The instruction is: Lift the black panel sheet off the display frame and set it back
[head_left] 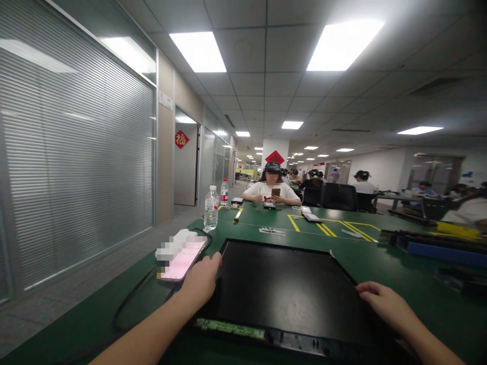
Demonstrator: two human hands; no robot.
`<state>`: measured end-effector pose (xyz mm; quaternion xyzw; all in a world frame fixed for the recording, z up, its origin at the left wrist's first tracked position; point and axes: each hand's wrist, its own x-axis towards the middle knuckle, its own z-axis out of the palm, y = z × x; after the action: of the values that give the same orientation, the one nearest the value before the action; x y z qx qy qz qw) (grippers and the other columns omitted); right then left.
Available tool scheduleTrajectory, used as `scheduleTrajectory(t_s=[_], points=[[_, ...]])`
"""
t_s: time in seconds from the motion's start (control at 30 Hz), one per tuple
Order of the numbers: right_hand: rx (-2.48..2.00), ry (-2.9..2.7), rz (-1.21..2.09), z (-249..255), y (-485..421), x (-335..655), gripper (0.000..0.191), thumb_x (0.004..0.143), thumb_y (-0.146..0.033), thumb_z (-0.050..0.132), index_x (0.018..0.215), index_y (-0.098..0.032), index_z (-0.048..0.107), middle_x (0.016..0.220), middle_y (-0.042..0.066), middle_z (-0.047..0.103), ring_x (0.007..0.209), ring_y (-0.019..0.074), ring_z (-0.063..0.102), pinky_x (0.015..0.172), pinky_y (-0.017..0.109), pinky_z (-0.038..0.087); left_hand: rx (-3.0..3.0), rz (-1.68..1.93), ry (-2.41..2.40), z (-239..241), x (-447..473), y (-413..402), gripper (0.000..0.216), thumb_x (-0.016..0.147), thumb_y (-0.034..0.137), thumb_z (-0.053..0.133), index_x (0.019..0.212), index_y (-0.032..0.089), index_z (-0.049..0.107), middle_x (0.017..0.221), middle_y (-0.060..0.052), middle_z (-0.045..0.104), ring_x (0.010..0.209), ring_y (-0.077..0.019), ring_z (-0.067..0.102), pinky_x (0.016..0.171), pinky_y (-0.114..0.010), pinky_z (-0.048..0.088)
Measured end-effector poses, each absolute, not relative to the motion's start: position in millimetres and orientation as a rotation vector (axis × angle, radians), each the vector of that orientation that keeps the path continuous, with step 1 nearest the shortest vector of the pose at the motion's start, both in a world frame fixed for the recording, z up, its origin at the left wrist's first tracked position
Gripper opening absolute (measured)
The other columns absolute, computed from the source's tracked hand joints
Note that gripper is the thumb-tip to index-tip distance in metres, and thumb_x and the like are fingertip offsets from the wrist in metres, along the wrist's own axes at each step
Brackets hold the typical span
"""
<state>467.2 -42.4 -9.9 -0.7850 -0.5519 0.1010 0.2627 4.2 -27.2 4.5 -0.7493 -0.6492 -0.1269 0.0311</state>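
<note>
A large black LCD screen panel [281, 284] lies in front of me over the green table. Along its near edge a strip of green circuit board [230, 328] is exposed. My left hand [203, 278] is closed on the panel's left edge, near the far corner. On the opposite side, the fingers of my right hand [386, 301] pinch the right edge; their undersides are hidden. Just left of my left hand lies a phone with a pink screen [182, 261], partly blurred out.
A water bottle [211, 209] and a smaller red-capped bottle [224, 192] stand at the far left. Black and blue parts [437, 251] line the right side. A black cable [131, 299] curves along the left. Across the green table [243, 223] sits a person [291, 192] holding a phone.
</note>
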Motion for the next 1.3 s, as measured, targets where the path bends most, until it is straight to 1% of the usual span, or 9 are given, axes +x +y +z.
scheduleTrajectory(t_s=[0.2,0.3,0.4,0.5,0.67,0.8,0.87,1.13,1.3], points=[[-2.128,-1.477,0.283,-13.0,-42.6,471.1,0.027,0.065,-0.03,0.05,0.081,-0.024,0.07,0.088,0.004,0.071,0.084,0.0237,0.064,0.071,0.031,0.048,-2.302,-0.559,-2.066,14.9,7.1,-36.7,0.038,0.07,-0.004,0.038,0.099,0.02,0.044,0.088,-0.009,0.061,0.083,-0.0226,0.062,0.068,-0.03,0.039],[-2.139,-1.457,0.29,-14.7,-40.4,474.4,0.027,0.065,-0.033,0.05,0.082,-0.025,0.07,0.088,0.004,0.071,0.083,0.0247,0.064,0.073,0.033,0.048,-2.297,-0.752,-2.112,14.9,2.4,-33.2,0.033,0.071,0.001,0.041,0.098,0.021,0.044,0.081,-0.006,0.063,0.078,-0.022,0.062,0.064,-0.028,0.038],[-2.142,-1.441,0.294,-16.8,-37.1,477.9,0.027,0.065,-0.036,0.052,0.082,-0.025,0.07,0.087,0.004,0.071,0.082,0.0255,0.064,0.073,0.035,0.048,-2.278,-1.016,-2.216,11.1,-7.2,-24.3,0.035,0.067,0.003,0.047,0.095,0.022,0.045,0.078,-0.003,0.063,0.074,-0.0196,0.061,0.061,-0.026,0.039],[-2.146,-1.436,0.307,-18.8,-33.9,480.1,0.029,0.065,-0.038,0.052,0.083,-0.025,0.07,0.087,0.005,0.071,0.082,0.0258,0.064,0.073,0.036,0.048,-2.266,-1.452,-2.365,9.3,-17.3,-14.3,0.038,0.062,0.003,0.054,0.095,0.021,0.045,0.081,-0.002,0.064,0.069,-0.0169,0.062,0.057,-0.023,0.042],[-2.151,-1.414,0.323,-18.8,-32.0,476.6,0.028,0.065,-0.035,0.051,0.081,-0.024,0.071,0.087,0.005,0.071,0.082,0.0257,0.064,0.072,0.034,0.048,-2.004,-2.55,-2.406,20.0,-19.4,-9.0,0.038,0.065,0.011,0.064,0.098,0.019,0.046,0.088,-0.006,0.066,0.071,-0.0165,0.066,0.061,-0.025,0.05],[-2.128,-1.422,0.331,-17.6,-32.2,473.6,0.028,0.065,-0.034,0.05,0.079,-0.024,0.071,0.087,0.004,0.072,0.081,0.0249,0.065,0.069,0.033,0.048,-1.831,-3.065,-2.492,30.4,-11.4,-13.0,0.039,0.071,0.017,0.062,0.106,0.018,0.047,0.069,-0.002,0.067,0.063,-0.0184,0.066,0.059,-0.028,0.051],[-2.12,-1.423,0.332,-17.6,-32.0,473.9,0.027,0.064,-0.034,0.05,0.078,-0.024,0.071,0.086,0.004,0.072,0.081,0.0248,0.065,0.069,0.032,0.049,-1.79,-3.244,-2.449,34.5,-7.5,-15.7,0.041,0.071,0.017,0.063,0.109,0.019,0.046,0.068,0.0,0.067,0.063,-0.0186,0.067,0.062,-0.029,0.052],[-2.114,-1.438,0.346,-22.5,-28.4,480.3,0.027,0.064,-0.036,0.051,0.08,-0.024,0.07,0.087,0.004,0.072,0.082,0.0252,0.065,0.071,0.033,0.048,-1.892,-3.481,-2.143,40.3,-0.1,-22.9,0.04,0.075,0.02,0.057,0.114,0.02,0.047,0.076,-0.001,0.069,0.07,-0.0187,0.068,0.066,-0.028,0.052],[-2.123,-1.43,0.347,-19.0,-31.5,475.5,0.028,0.064,-0.034,0.051,0.082,-0.024,0.07,0.088,0.004,0.072,0.082,0.0243,0.065,0.072,0.032,0.048,-1.847,-3.37,-2.242,36.6,-1.5,-18.5,0.043,0.074,0.018,0.058,0.116,0.019,0.046,0.072,0.0,0.068,0.066,-0.0175,0.067,0.065,-0.028,0.051]])
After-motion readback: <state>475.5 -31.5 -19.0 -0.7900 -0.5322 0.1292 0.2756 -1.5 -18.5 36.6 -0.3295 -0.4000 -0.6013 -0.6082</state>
